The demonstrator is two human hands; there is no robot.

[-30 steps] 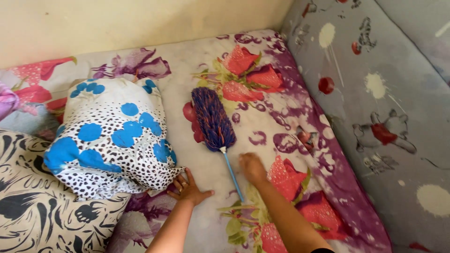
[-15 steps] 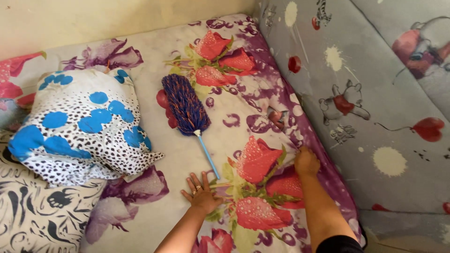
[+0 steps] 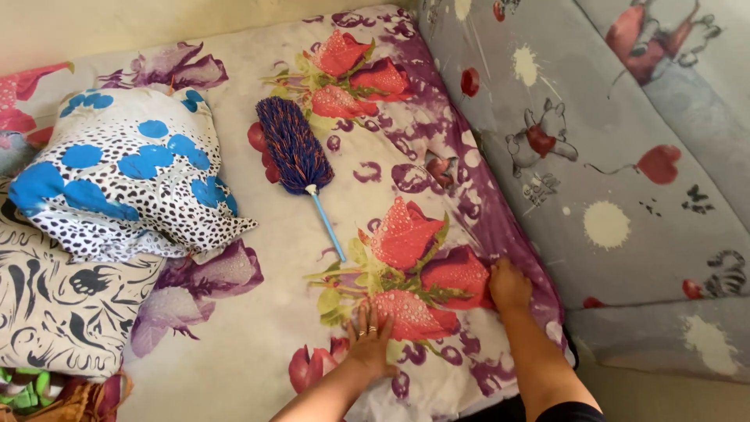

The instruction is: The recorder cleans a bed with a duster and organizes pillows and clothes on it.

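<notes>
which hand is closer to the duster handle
Left. The left hand lies flat on the sheet just below the tip of the duster's blue handle. The right hand presses the sheet farther off, near the mattress's right edge.

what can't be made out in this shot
Head view only:
- Left hand lies flat on the floral bedsheet; its palm and anything under it are hidden.
- Right hand: fingertips lost at the sheet's edge, so its grip is unclear.
- Green and orange items: cut off by the frame corner.
- Patterned pillow hides the sheet beneath.
</notes>
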